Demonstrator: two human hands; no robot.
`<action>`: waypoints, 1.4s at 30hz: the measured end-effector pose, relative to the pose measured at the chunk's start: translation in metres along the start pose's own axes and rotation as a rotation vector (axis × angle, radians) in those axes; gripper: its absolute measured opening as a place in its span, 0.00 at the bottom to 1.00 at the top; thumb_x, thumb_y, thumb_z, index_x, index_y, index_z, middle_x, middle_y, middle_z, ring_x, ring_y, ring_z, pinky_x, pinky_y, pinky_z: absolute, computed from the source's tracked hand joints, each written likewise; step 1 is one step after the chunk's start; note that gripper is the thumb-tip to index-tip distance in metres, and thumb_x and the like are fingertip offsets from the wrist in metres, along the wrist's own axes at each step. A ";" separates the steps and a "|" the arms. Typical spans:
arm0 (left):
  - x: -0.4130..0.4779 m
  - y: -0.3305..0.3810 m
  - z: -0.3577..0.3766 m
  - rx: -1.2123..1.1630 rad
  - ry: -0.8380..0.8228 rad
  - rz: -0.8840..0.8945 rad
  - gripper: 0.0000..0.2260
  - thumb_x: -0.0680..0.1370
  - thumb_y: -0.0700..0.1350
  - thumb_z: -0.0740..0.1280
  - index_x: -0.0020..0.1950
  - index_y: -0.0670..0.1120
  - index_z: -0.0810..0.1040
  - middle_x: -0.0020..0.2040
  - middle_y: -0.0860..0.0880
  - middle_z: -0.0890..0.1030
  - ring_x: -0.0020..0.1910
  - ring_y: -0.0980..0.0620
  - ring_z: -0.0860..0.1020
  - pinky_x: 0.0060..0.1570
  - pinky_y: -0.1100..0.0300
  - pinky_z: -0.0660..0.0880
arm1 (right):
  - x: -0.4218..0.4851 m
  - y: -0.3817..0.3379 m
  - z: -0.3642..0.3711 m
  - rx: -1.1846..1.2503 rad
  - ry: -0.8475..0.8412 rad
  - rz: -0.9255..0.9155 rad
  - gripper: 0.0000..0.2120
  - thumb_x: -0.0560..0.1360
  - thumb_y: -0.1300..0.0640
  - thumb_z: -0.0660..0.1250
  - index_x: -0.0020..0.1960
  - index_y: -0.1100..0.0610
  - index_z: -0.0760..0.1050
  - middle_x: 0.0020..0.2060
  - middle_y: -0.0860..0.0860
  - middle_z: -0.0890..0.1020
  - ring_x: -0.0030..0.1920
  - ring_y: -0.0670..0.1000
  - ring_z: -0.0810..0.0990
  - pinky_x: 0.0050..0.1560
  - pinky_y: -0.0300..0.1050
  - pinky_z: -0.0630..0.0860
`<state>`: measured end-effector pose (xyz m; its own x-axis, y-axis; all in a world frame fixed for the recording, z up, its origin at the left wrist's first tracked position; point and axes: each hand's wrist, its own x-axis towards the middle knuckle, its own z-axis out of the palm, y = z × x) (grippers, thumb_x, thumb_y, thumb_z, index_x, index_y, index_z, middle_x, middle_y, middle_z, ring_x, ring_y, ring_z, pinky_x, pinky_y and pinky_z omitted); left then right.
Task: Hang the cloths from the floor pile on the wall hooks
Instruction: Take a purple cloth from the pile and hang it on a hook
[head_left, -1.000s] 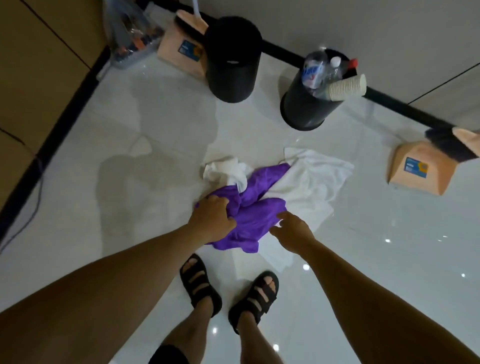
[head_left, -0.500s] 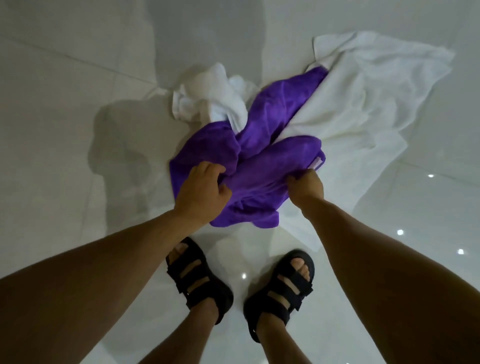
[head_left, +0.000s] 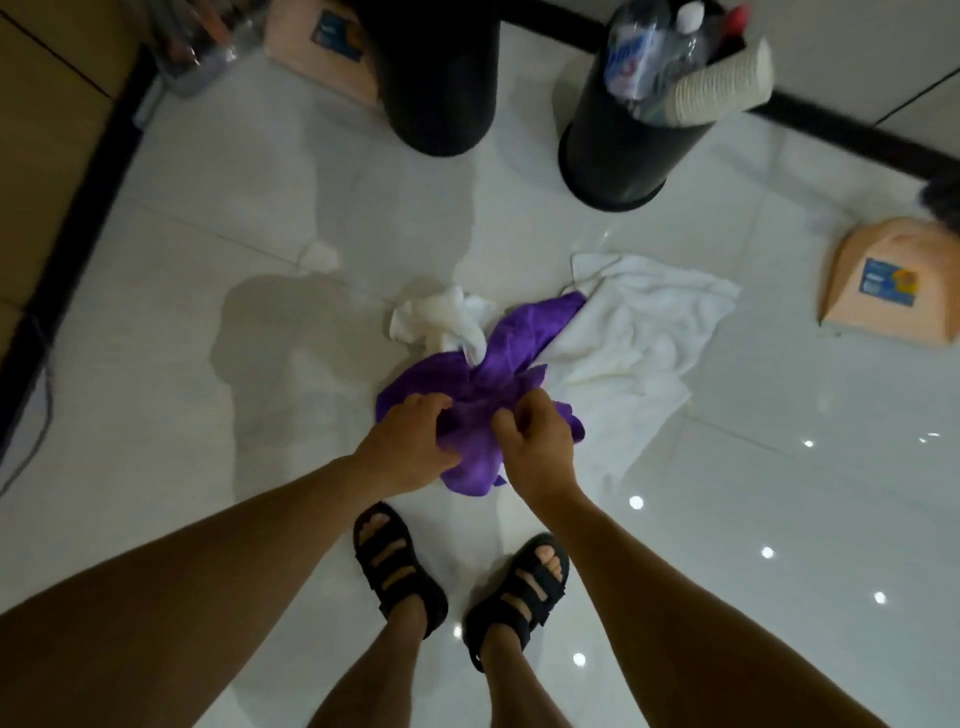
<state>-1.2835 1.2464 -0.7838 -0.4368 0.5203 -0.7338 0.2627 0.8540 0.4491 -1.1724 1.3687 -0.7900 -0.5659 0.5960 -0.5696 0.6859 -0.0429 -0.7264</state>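
While both clutch the purple cloth (head_left: 488, 384), left hand (head_left: 410, 447) beside right hand (head_left: 535, 441), white cloths (head_left: 639, 332) just beyond.

We see a crumpled purple cloth (head_left: 514, 348) on the floor (head_left: 208, 312), overlapping a large white cloth (head_left: 639, 322) spread rightward; a small white cloth (head_left: 441, 319) lies bunched against its far side.

Light: dim, cool, from overhead lamps that your glossy floor (head_left: 779, 374) mirrors as hard glints (head_left: 636, 502) at lower right; a soft grey shadow (head_left: 270, 338) lies left of centre. Focus: your centre is fair, the purple cloth (head_left: 514, 343) reading vivid, while the black bins (head_left: 436, 78) at the top edge smear with blur. Distortion: wide-angle stretch swells your forearms (head_left: 156, 623) toward the bottom corners.
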 end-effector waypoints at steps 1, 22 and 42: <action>-0.015 0.010 -0.019 -0.029 -0.022 0.023 0.23 0.70 0.50 0.72 0.63 0.49 0.72 0.58 0.48 0.77 0.56 0.47 0.76 0.56 0.49 0.75 | -0.010 -0.027 -0.006 -0.005 0.003 -0.041 0.10 0.72 0.53 0.63 0.36 0.48 0.63 0.27 0.42 0.71 0.28 0.41 0.69 0.30 0.37 0.67; -0.384 0.179 -0.376 -0.352 0.594 0.362 0.07 0.76 0.45 0.70 0.41 0.46 0.73 0.37 0.49 0.77 0.37 0.54 0.74 0.38 0.54 0.72 | -0.228 -0.523 -0.171 -0.087 -0.759 -0.541 0.22 0.60 0.54 0.81 0.52 0.52 0.78 0.46 0.51 0.86 0.46 0.50 0.85 0.44 0.40 0.80; -0.627 0.184 -0.433 -0.920 1.215 0.300 0.07 0.79 0.40 0.62 0.42 0.47 0.73 0.36 0.51 0.77 0.35 0.55 0.74 0.29 0.69 0.72 | -0.420 -0.556 -0.074 -0.080 -0.990 -0.749 0.20 0.68 0.67 0.75 0.58 0.62 0.77 0.52 0.57 0.84 0.52 0.56 0.83 0.55 0.51 0.80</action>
<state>-1.3344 1.0763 -0.0203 -0.9966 -0.0380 0.0725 0.0640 0.1896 0.9798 -1.2826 1.2020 -0.1181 -0.9075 -0.4090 -0.0956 0.0522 0.1161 -0.9919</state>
